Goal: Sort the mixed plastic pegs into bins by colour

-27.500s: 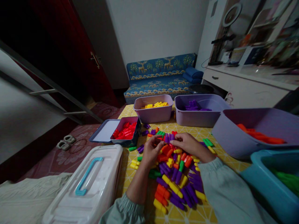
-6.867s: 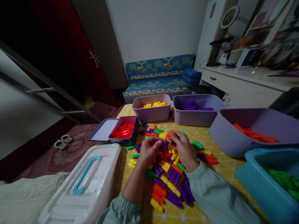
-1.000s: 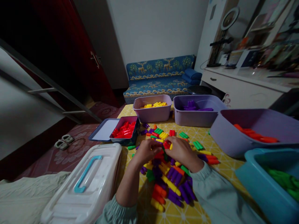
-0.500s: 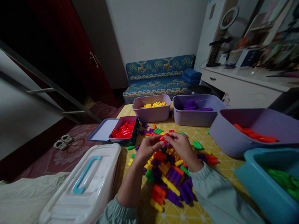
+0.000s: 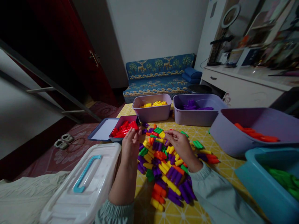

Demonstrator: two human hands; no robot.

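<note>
My left hand (image 5: 131,143) is at the near right edge of a dark box (image 5: 115,139) of red pieces. At its fingertips is a red plastic building block (image 5: 134,125), over the box; whether the fingers still grip it firmly is hard to make out. My right hand (image 5: 179,143) hovers above the pile, fingers loosely curved and thumb slightly apart, with nothing visible in them. Beneath and between the hands lies a heap of purple, yellow, green and orange finger-shaped blocks (image 5: 164,168) on a yellow patterned tablecloth (image 5: 149,214).
Purple bins hold yellow blocks (image 5: 155,104), purple blocks (image 5: 191,105) and orange blocks (image 5: 254,133). A teal bin (image 5: 259,180) with green pieces stands at right. A white lidded box (image 5: 93,174) with a blue handle is at left. Behind the table is a blue patterned sofa (image 5: 156,77).
My left hand has moved left from the middle of the pile to the box of red pieces, taking the red block along. The right hand has stayed nearly in place, apart from the left.
</note>
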